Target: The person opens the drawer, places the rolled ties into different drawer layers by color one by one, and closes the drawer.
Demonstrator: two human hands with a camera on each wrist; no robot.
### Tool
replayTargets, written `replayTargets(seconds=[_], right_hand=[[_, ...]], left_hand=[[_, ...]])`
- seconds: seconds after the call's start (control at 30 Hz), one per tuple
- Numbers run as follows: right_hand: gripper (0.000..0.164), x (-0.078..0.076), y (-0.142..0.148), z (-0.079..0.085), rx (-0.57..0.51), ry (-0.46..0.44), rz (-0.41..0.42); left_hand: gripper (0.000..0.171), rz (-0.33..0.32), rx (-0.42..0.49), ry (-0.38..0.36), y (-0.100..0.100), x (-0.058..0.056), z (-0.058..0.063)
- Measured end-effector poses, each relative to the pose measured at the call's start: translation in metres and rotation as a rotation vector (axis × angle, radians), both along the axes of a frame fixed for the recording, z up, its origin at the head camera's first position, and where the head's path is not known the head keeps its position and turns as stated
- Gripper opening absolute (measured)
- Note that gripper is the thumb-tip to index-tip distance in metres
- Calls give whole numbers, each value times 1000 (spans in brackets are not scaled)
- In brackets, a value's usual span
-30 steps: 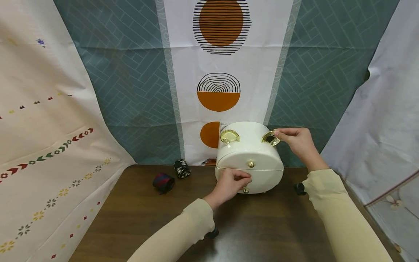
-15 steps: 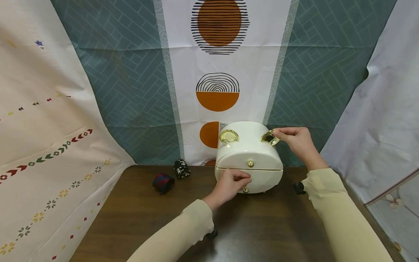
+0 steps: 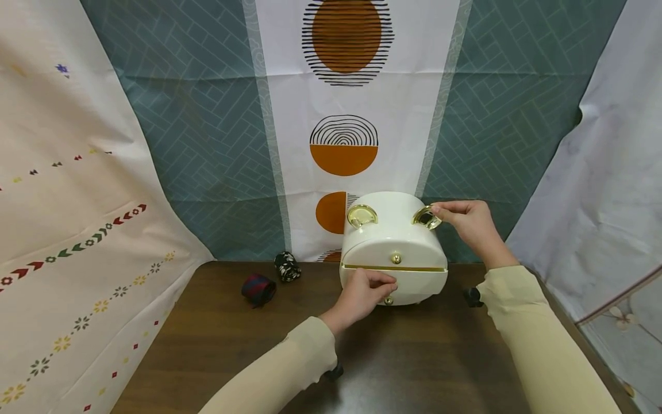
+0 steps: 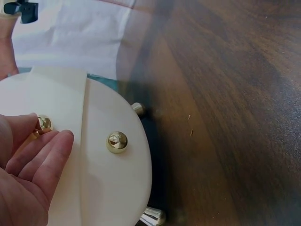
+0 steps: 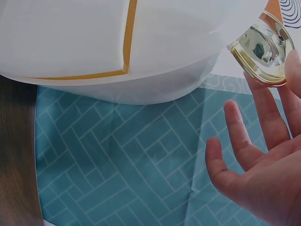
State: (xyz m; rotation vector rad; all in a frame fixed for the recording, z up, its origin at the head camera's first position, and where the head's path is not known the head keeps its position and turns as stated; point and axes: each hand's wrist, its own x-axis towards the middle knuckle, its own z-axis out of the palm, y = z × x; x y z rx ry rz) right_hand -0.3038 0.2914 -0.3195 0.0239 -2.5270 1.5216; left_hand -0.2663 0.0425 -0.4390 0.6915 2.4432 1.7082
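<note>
My left hand pinches a gold knob on the white box, my right hand its gold disc. The box stands at the back of a dark wooden table; patterned cloths hang behind and either side.

The head camera looks forward and down from farthest off, taking in the counter, left hand, right hand and white box. The left wrist camera sits close to the box's front, rolled sideways; the right, also near, faces its side. Each shares its own hand and part of the box with the head view.
</note>
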Motion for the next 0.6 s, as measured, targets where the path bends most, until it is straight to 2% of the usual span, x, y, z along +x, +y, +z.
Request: replayTargets(seconds=[0.6], right_hand=[[60,-2,2,0,4,-12,7]], left_hand=[[14,-12,-34,22,-3,4,1]])
